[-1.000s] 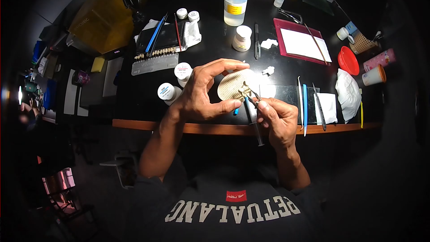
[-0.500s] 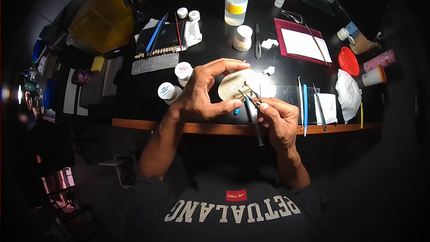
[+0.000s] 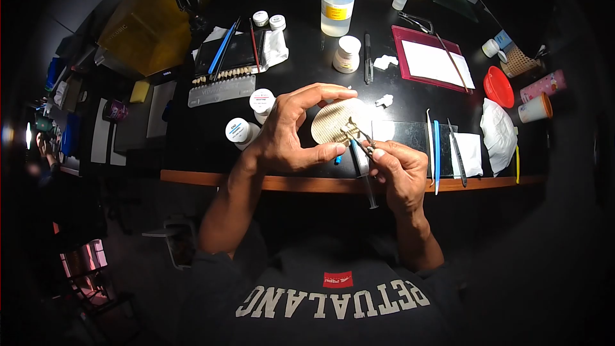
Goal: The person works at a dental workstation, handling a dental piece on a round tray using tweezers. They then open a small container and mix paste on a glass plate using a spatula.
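My left hand (image 3: 291, 131) is curled around a round, pale honeycomb firing tray (image 3: 330, 125), its thumb and fingers at the rim. Between the fingers of my right hand (image 3: 402, 170) is a pair of dark metal tweezers (image 3: 366, 147), pinched near the tray's right side. The tweezer tips reach small pale pieces (image 3: 349, 128) on the tray; whether they grip one I cannot tell. Below the tray lies a syringe (image 3: 370, 192) that juts past the table edge, a blue piece (image 3: 338, 160) beside it.
White-lidded jars (image 3: 237, 131) stand left of my left hand, near a tooth shade guide (image 3: 221, 93). A large clear bottle (image 3: 337, 9) and a smaller jar (image 3: 346, 55) are behind the tray. Slim tools (image 3: 437, 154), crumpled tissue (image 3: 498, 138) and a red bowl (image 3: 498, 88) lie right.
My right hand has shifted very slightly to the right with the tweezers. My left hand and the tray look almost unchanged.
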`<state>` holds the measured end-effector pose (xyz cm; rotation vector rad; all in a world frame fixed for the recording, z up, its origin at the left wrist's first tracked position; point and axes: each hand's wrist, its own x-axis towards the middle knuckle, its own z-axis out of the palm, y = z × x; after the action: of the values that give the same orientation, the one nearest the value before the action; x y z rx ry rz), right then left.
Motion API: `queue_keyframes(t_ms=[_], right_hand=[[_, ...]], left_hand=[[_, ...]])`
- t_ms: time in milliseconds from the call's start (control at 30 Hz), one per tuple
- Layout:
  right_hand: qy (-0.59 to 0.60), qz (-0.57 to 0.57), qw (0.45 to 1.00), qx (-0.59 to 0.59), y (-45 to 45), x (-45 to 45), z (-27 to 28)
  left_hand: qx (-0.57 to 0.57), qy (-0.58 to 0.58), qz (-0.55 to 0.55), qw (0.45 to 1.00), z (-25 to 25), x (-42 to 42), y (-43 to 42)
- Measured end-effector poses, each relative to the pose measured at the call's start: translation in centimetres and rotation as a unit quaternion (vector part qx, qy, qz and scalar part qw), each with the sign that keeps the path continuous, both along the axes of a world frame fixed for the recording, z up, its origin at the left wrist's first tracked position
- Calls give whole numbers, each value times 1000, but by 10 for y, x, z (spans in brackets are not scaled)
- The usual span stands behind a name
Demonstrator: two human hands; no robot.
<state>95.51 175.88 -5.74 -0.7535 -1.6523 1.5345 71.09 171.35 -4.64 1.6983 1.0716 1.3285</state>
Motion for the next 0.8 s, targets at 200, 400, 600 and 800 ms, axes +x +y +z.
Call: queue_keyframes(t_ms=[200, 400, 600, 800], right_hand=[[-3, 3, 1000, -6, 1, 2, -2], [-4, 2, 1000, -1, 0, 2, -3], [-36, -1, 999, 1, 1, 8, -1], [-83, -22, 996, 19, 1, 22, 7]], left_hand=[[-7, -4, 3, 1000, 1, 0, -1], [5, 0, 5, 1000, 0, 0, 0], [36, 61, 39, 997, 0, -1, 1], [88, 199, 138, 966, 1, 3, 2]])
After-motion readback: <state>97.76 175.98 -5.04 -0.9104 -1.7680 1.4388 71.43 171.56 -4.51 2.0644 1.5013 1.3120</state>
